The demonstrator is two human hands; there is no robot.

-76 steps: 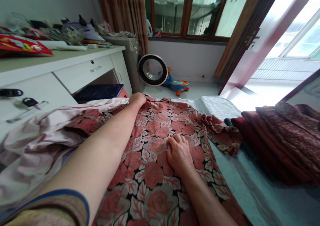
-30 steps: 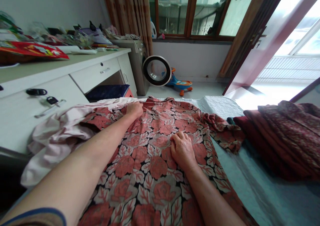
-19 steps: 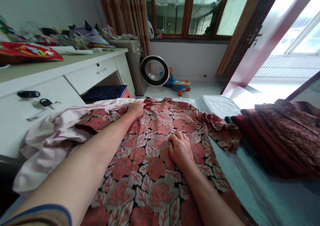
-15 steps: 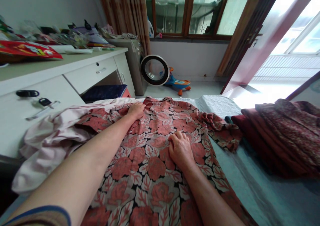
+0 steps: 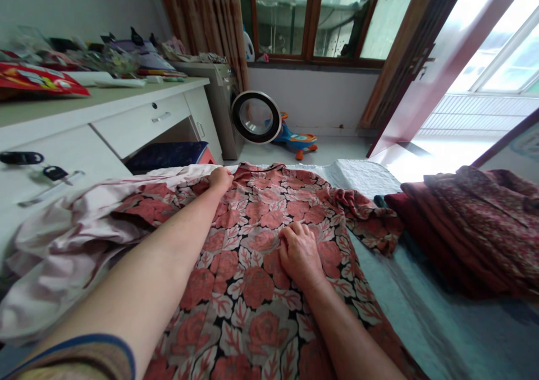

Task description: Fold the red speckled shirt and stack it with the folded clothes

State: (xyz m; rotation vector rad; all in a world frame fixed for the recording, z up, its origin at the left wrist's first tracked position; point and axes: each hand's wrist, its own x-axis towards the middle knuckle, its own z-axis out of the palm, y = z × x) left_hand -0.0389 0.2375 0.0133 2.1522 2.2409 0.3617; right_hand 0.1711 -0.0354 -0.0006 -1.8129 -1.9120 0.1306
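Note:
A floral shirt [image 5: 256, 287], rust-red roses on grey and black, lies spread out with its collar at the far end. My left hand [image 5: 220, 180] is closed at the shirt's left shoulder area beside the collar, apparently pinching the cloth; its fingertips are partly hidden. On the middle of the shirt's chest rests my right hand [image 5: 300, 252], palm down, fingers slightly bent and a little apart. The sleeve on the right is bunched near its top. Under the left sleeve and beside it lies a crumpled pale pink cloth [image 5: 80, 223].
A stack of folded dark red clothes [image 5: 484, 228] sits on the right of the light blue bed cover [image 5: 425, 312]. Left stands a white desk [image 5: 138, 122] with clutter on top. Beyond are a washing machine door [image 5: 256, 117], swung open, and a blue-orange ride-on toy [image 5: 297, 138].
The view has turned slightly to the right. My left hand has shifted slightly away from me by the collar. My right hand stays at the same place on the shirt.

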